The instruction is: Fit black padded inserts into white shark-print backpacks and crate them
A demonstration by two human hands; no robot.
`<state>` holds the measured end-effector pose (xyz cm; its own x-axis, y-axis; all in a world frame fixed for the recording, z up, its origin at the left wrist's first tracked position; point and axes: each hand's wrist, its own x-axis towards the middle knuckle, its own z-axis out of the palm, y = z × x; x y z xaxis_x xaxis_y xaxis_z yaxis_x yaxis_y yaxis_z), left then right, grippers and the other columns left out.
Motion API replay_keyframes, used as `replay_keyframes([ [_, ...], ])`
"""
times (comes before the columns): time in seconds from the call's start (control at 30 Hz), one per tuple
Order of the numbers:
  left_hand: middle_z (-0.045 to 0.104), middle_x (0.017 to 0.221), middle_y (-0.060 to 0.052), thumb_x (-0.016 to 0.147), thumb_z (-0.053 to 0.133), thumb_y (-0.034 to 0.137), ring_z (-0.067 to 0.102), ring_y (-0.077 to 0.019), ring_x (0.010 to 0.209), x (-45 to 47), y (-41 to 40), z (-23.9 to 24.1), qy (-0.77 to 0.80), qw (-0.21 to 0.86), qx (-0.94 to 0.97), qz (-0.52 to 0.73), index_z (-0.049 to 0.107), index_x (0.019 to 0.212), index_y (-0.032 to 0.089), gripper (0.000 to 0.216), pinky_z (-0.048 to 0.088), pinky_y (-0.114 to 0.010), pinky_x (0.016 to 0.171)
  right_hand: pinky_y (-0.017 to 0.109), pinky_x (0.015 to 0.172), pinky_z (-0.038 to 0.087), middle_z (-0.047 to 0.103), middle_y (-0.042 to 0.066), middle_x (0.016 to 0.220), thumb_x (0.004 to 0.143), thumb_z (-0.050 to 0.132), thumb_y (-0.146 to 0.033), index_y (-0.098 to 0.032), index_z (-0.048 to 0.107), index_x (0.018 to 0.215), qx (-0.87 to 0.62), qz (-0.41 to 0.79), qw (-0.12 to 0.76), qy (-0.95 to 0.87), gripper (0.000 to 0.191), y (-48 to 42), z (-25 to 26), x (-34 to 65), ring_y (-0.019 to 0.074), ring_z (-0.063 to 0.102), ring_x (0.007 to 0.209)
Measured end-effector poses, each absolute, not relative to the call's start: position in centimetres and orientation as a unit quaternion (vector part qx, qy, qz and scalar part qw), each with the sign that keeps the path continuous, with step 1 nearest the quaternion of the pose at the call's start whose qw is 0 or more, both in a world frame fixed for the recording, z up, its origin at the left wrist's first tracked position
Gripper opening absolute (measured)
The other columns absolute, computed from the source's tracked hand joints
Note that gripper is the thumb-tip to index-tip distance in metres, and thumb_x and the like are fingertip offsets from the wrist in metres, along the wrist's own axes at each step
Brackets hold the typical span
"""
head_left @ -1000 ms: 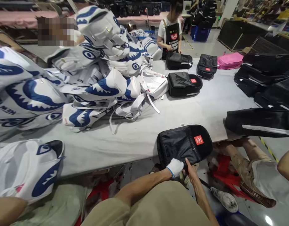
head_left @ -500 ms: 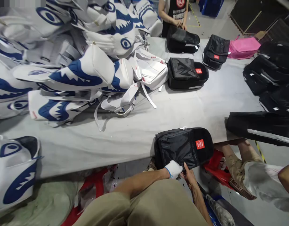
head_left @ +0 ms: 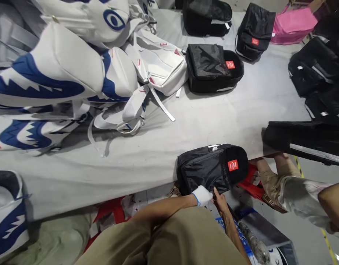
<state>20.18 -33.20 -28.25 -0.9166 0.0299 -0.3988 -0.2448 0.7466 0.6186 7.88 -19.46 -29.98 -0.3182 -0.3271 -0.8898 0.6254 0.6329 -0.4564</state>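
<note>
hands: gloved left hand [head_left: 202, 194] and bare right hand [head_left: 220, 198] together | both gripping black backpack [head_left: 210, 167] bottom edge | table [head_left: 164, 147] edge

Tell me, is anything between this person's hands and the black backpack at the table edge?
Nothing visible is. The left hand, in a white glove, and the bare right hand both already touch the near edge of the black backpack, which hangs over the rim of the grey table.

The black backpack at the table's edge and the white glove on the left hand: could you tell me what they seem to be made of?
Black backpack: apparently thin woven nylon, slightly glossy and crinkled. Left hand: its white glove looks like knitted cotton, matte, with a blue cuff edge.
</note>
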Motion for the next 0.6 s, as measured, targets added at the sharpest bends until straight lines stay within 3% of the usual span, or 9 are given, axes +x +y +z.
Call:
replay_keyframes([
  [0.23,0.082,0.094,-0.021,0.094,0.066,0.017,0.084,-0.0393,0.089,19.5,-34.3,-26.2,0.913,0.232,-0.045,0.332,0.079,0.105,0.009,0.018,0.066,-0.048,0.075,0.036,0.090,0.069,0.077,0.013,0.143,0.077,0.091,-0.072,-0.020,0.071,0.148,0.116,-0.427,0.552,0.707,0.090,-20.2,-29.1,8.5,0.0276,0.081,0.110],
  [0.37,0.083,0.098,-0.018,0.103,0.062,0.031,0.083,-0.0368,0.090,19.9,-36.8,-22.3,0.917,0.198,-0.064,0.341,0.078,0.107,0.016,0.023,0.063,-0.044,0.074,0.033,0.078,0.067,0.083,0.012,0.125,0.077,0.087,-0.079,-0.018,0.074,0.139,0.104,-0.424,0.518,0.735,0.089,-21.6,-27.1,8.0,0.0247,0.079,0.095],
  [0.5,0.079,0.089,-0.011,0.114,0.039,0.046,0.080,-0.0336,0.093,24.1,-42.3,-18.7,0.882,0.069,-0.335,0.324,0.070,0.091,0.024,0.045,0.059,-0.044,0.084,0.032,0.068,0.064,0.082,0.009,0.094,0.072,0.089,-0.078,-0.016,0.079,0.115,0.094,-0.428,0.475,0.763,0.075,-26.0,-24.7,5.6,0.0229,0.073,0.079],
  [0.6,0.076,0.087,-0.005,0.110,0.046,0.063,0.078,-0.0284,0.089,27.0,-46.8,-18.8,0.712,0.041,-0.593,0.372,0.061,0.099,0.027,0.040,0.058,-0.038,0.082,0.031,0.064,0.061,0.082,0.011,0.095,0.067,0.094,-0.071,-0.015,0.078,0.108,0.079,-0.465,0.451,0.758,0.071,-30.8,-23.1,2.7,0.0245,0.075,0.082],
])
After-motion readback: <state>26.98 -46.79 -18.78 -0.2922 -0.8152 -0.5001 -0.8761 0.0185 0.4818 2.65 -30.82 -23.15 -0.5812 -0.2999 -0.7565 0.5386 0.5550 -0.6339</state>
